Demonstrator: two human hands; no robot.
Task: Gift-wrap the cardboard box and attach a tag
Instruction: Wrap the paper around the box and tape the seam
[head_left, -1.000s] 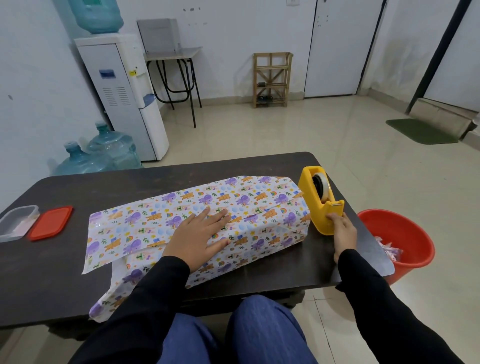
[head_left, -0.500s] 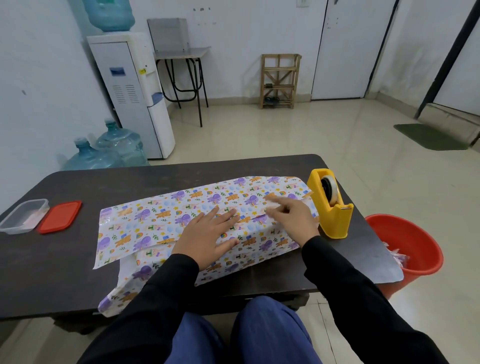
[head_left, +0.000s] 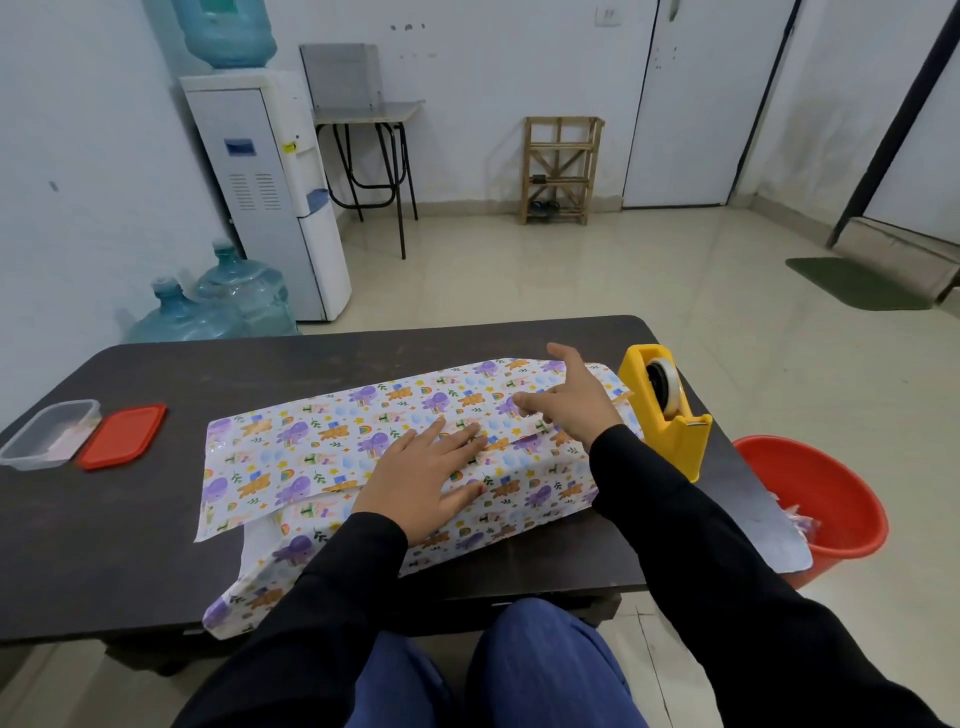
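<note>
The box lies under patterned wrapping paper (head_left: 332, 447) on the dark table (head_left: 114, 525); no cardboard shows. My left hand (head_left: 426, 478) presses flat on the paper's overlapping seam in the middle. My right hand (head_left: 566, 400) lies on the right part of the top, fingers stretched over the seam; any tape under them is too small to make out. A yellow tape dispenser (head_left: 670, 410) stands just right of the box. Loose paper ends stick out at the left and hang over the near edge.
A clear plastic container (head_left: 47, 436) and its red lid (head_left: 124, 436) sit at the table's left end. A red bucket (head_left: 815, 499) stands on the floor by the right corner. My knees are under the near edge.
My right hand left the tape dispenser and moved left onto the top of the wrapped box, then slid slightly farther back. My left hand stayed pressed on the seam.
</note>
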